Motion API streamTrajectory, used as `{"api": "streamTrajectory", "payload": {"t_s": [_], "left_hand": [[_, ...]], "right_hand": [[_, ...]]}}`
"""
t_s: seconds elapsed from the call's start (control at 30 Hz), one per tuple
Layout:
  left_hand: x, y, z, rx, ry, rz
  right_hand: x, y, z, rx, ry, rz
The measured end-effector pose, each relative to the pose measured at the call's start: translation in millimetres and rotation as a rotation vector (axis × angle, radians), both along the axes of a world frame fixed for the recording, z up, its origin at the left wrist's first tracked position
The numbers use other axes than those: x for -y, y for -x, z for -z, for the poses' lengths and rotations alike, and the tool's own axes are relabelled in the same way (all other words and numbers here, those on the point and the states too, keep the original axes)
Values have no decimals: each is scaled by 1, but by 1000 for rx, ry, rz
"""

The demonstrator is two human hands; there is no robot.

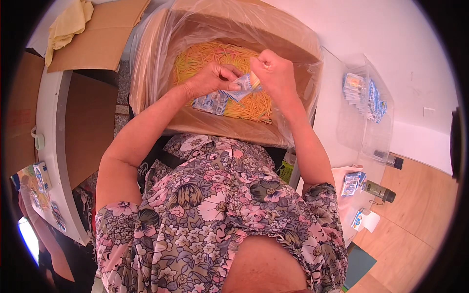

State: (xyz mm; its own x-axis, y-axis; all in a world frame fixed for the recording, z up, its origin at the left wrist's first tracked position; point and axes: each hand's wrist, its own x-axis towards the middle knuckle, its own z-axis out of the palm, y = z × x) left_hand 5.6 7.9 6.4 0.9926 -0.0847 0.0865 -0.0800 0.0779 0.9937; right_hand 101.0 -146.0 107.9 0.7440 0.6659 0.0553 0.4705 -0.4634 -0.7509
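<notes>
In front of me stands a large cardboard box lined with clear plastic, holding a heap of thin yellow, orange and pinkish sticks. Over the heap, my left hand pinches a small clear plastic bag with blue print. My right hand is closed at the bag's other end, around a small bundle of pale yellow sticks. Whether the bundle's lower end is inside the bag, I cannot tell. More flat printed bags lie on the heap below my left hand.
To the right, a clear plastic bin holds many blue-and-white packets. Nearer on that side are a small printed box and a dark bottle. A cardboard flap with a yellow cloth lies upper left. Another person's arm shows lower left.
</notes>
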Motion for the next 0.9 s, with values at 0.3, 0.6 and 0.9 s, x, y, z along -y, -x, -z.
{"api": "streamTrajectory", "payload": {"t_s": [0.3,0.6,0.9], "left_hand": [[9,-2,-1,-326,173,11],[0,7,10,-297,-85,81],[-18,-2,-36,-287,-786,253]], "right_hand": [[32,9,9,-5,-169,-20],[141,43,-27,109,-244,54],[542,19,-28,185,283,770]]}}
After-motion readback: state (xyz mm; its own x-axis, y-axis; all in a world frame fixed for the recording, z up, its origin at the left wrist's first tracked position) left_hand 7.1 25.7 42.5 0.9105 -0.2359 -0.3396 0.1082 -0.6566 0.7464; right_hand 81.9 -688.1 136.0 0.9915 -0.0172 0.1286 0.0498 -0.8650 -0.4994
